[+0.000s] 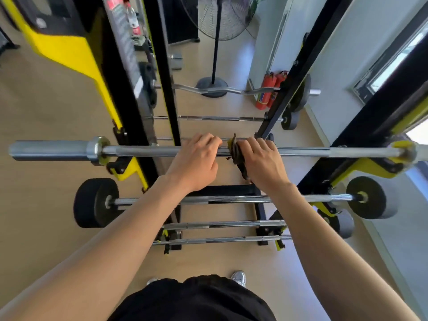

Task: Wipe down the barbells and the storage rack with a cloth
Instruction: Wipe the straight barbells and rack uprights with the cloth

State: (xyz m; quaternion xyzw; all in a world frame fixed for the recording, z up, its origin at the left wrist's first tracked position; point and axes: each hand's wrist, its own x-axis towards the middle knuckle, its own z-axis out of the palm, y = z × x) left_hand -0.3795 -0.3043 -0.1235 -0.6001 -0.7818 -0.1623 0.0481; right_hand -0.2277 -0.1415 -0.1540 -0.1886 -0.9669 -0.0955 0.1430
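From the head camera, a long silver steel barbell (139, 151) lay crosswise on the hooks of a black and yellow metal storage rack (129, 126), its thick sleeve jutting out to the left. The left hand (194, 163) gripped the shaft near its middle, fingers curled over the top. Just beside it, the right hand (261, 161) was closed around a dark cloth with a yellow edge (236, 154), which was wrapped about the same shaft, with a loose end hanging below the bar. The two hands sat close together but apart, the cloth bunched between them.

Lower on the rack rested a chrome barbell with round black end weights (231, 199), and thinner chrome bars lay beneath it. Beyond the rack, a wavy silver curl bar (220, 90) lay across the uprights. A black pedestal fan (216, 42) and red fire extinguishers (266, 91) stood on the tan floor.
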